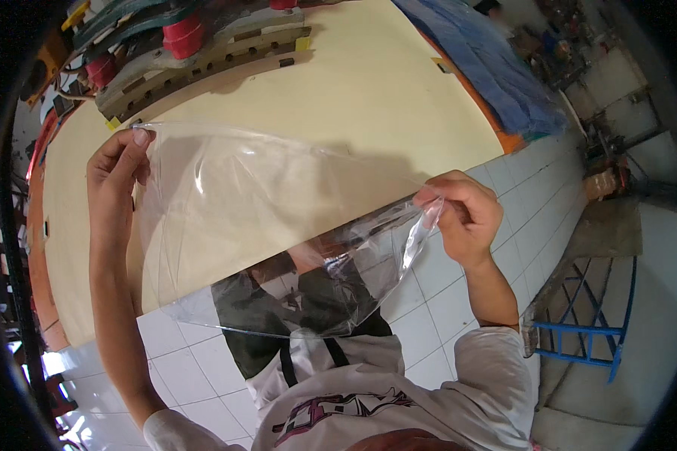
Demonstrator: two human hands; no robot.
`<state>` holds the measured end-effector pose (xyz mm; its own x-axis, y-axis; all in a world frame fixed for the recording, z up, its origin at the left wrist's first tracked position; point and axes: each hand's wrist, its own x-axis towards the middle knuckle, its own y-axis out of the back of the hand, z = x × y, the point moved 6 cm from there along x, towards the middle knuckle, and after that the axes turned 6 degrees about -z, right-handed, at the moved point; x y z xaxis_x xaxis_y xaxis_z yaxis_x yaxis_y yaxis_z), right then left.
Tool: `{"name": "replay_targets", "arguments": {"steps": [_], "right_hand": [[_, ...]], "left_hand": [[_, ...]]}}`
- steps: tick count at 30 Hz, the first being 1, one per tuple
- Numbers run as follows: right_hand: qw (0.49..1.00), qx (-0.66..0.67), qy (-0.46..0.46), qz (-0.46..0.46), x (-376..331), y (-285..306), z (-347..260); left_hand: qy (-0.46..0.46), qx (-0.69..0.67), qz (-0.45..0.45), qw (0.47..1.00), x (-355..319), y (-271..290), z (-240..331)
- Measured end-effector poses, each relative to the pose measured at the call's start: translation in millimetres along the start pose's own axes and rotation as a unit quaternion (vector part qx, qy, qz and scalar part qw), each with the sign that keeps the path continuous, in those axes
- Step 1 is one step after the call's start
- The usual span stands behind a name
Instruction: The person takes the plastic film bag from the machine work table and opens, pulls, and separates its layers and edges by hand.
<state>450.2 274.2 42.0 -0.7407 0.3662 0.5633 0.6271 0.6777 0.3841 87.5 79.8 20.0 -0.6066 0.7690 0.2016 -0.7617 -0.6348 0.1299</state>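
A piece of clear plastic film (241,180) is stretched between my two hands, in front of my body and over the table's near edge. I cannot tell whether it is a single sheet or a bag. My left hand (122,161) pinches its upper left corner between thumb and fingers. At the right, my right hand (468,216) is closed on the opposite corner, where the film bunches into shiny folds. The lower edge sags in front of my dark shorts, which show through it.
A cream-covered table (353,83) lies ahead. On its far left stands a machine with a long metal bar (210,71) and red cylindrical parts (182,37). Blue plastic sheeting (496,75) lies along the right edge. A blue metal frame (587,327) stands on the floor at right.
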Motion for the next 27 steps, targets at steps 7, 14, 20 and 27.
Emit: {"name": "replay_targets", "arguments": {"steps": [7,14,20,27], "right_hand": [[0.976,-0.173,0.129,0.016,5,-12,-54],[0.936,-0.302,0.177,-0.029,8,-26,-86],[0.901,-0.351,0.252,-0.028,3,-35,-90],[0.856,-0.414,0.305,-0.049,2,-41,-95]], "left_hand": [[0.02,0.018,0.004,1.0,3,2,-8],[0.021,0.009,-0.007,1.0,4,-4,-8],[0.026,0.016,0.0,1.0,3,-5,-8],[0.018,0.006,0.006,1.0,5,-3,-11]]}}
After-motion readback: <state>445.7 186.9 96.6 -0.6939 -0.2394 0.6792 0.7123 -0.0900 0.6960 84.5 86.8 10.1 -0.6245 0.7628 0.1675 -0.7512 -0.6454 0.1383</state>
